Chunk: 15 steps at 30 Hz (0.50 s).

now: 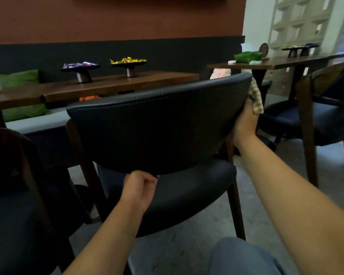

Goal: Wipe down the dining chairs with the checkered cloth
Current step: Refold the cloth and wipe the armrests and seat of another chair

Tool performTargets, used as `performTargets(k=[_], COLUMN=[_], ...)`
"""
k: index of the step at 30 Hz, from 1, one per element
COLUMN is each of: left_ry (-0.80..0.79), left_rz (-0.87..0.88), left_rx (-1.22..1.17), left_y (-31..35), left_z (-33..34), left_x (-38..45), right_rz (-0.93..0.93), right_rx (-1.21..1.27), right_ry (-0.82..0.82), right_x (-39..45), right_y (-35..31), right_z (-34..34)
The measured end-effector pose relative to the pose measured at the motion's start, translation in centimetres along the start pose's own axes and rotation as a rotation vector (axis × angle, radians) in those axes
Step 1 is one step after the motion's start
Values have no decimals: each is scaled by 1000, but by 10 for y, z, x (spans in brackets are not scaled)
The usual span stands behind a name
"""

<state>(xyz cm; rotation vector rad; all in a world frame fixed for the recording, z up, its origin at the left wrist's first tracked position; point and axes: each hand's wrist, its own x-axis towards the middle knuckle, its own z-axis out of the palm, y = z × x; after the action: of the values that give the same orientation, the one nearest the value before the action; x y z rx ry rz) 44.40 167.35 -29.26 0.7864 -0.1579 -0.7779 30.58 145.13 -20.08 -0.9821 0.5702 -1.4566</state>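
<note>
A café dining room, seen from my head camera, left to right. At far left a second dark chair (18, 175) sits in shadow, its detail too dim for me to read. Behind it a long wooden table (111, 84) carries two black pedestal dishes, one with purple-wrapped sweets (79, 66), one with yellow-wrapped sweets (128, 60); green cushions (18, 78) lie on the bench beyond.

Centre frame, the black padded dining chair (157, 126) fills my view, its curved backrest facing me. My left hand (139, 189) is at the lower edge of that backrest, fingers curled; it appears to grip the edge, though the fingertips are hidden and I cannot be sure.

At the backrest's right end my right hand (245, 120) holds the checkered cloth (256, 98), fingers closed round it, pressing it against the side edge of the padding. The cloth runs up that edge and hangs a little to the right of it.

Further right stands another chair (326, 120) with wooden legs, beside a second table (276, 64) bearing a green bundle (246, 56) and more pedestal dishes (298, 49).
</note>
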Motion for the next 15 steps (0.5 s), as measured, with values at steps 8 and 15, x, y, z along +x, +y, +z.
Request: performTargets(k=[8,15], left_ry=[100,32], left_rz=[10,-42], left_rx=[14,121], left_y=[0,2], left_z=[7,0], left_x=[0,2], right_rz=[-241,-560], right_rx=[126,-300], right_ry=[210,-240], right_x=[-88,-215], right_y=[22,65], right_z=[32,32])
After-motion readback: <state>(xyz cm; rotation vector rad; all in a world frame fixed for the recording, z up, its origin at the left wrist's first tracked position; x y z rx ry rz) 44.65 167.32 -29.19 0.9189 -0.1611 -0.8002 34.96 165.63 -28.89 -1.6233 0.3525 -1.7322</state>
